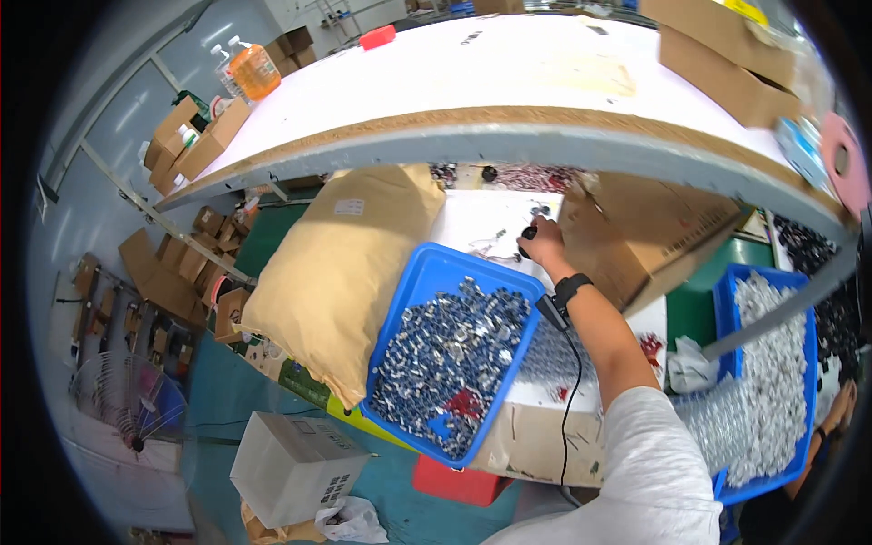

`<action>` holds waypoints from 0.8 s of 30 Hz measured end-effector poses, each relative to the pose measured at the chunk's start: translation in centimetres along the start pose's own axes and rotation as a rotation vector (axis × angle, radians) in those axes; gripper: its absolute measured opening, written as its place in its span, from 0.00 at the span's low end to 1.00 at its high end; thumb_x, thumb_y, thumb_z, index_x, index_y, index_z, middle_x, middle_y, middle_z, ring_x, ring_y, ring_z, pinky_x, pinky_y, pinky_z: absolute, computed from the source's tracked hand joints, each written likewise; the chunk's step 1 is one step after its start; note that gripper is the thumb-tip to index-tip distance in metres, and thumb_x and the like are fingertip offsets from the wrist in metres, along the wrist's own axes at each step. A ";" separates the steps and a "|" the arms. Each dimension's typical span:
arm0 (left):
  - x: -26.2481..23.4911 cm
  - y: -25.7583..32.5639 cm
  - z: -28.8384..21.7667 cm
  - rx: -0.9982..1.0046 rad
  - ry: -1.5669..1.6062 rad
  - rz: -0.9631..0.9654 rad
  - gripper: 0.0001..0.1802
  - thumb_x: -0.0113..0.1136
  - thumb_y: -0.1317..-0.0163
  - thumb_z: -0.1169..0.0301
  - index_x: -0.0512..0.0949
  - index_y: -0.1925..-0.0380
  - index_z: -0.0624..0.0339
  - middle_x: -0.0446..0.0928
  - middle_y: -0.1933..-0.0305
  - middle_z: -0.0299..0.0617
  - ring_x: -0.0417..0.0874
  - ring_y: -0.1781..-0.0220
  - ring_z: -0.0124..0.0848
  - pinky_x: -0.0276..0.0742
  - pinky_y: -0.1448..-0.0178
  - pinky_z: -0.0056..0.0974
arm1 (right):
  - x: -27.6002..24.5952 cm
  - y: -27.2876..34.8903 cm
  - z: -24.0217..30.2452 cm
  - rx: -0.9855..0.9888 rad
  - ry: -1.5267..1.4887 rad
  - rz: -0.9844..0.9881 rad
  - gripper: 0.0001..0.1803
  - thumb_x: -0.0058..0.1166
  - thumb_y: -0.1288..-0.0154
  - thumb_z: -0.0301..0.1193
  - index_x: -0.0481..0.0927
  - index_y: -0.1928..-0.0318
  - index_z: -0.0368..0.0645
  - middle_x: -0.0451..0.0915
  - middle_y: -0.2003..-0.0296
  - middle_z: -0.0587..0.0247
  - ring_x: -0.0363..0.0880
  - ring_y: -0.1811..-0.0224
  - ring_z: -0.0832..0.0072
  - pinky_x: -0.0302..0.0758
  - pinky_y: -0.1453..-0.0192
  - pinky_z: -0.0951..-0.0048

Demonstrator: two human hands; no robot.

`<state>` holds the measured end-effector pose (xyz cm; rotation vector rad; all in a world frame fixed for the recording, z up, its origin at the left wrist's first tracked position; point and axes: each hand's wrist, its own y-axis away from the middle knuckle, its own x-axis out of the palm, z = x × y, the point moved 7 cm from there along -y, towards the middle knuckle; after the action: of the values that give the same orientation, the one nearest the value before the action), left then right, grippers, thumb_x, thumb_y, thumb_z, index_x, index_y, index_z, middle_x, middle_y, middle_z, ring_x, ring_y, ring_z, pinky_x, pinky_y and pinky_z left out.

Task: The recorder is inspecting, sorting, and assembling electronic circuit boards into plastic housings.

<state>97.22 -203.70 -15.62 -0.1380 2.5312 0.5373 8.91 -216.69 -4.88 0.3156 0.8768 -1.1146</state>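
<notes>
My right hand (543, 243) reaches forward over the white tabletop under the shelf, its fingers closed around a small black object (527, 242) whose kind I cannot make out. A black band sits on my right wrist. Beside the forearm is a black device (551, 312) with a cable hanging toward me. Left of and nearer than this hand lies a blue tray (420, 259) heaped with small blue and silver parts, with a few red pieces among them. Thin small pieces (490, 247) lie on the white surface left of the hand. My left hand is out of view.
A shelf edge (509, 136) crosses above the work surface. On the left leans a large tan sack (345, 263); a cardboard box (636, 236) stands right of my hand. Another blue tray (728, 318) holds whitish parts, near another person's arm (840, 409) at far right.
</notes>
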 end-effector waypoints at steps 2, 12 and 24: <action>1.0 -0.9 -1.5 0.003 -0.027 -0.032 0.14 0.54 0.38 0.64 0.75 0.64 0.66 0.76 0.64 0.44 0.76 0.63 0.32 0.73 0.57 0.35 | 4.1 -2.9 0.0 0.058 0.057 0.054 0.28 0.66 0.59 0.41 0.76 0.57 0.40 0.77 0.63 0.50 0.76 0.58 0.55 0.74 0.54 0.59; 3.5 -4.2 -4.9 0.008 -0.218 0.002 0.15 0.54 0.38 0.63 0.75 0.64 0.67 0.77 0.64 0.46 0.77 0.63 0.34 0.73 0.58 0.37 | 13.8 -7.7 0.1 -0.369 -0.115 -0.008 0.20 0.52 0.44 0.45 0.79 0.59 0.42 0.79 0.64 0.49 0.77 0.59 0.55 0.73 0.54 0.59; 5.4 -6.9 -2.9 0.095 -0.394 0.249 0.16 0.54 0.39 0.62 0.75 0.64 0.67 0.78 0.64 0.49 0.77 0.62 0.36 0.73 0.58 0.39 | 3.7 0.7 3.4 -0.259 -0.517 0.218 0.13 0.55 0.43 0.25 0.77 0.56 0.39 0.80 0.65 0.58 0.79 0.62 0.73 0.75 0.58 0.75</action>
<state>92.65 -211.15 -18.66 0.2948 2.1914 0.4826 11.65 -220.87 -5.59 -0.0924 0.5009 -0.8126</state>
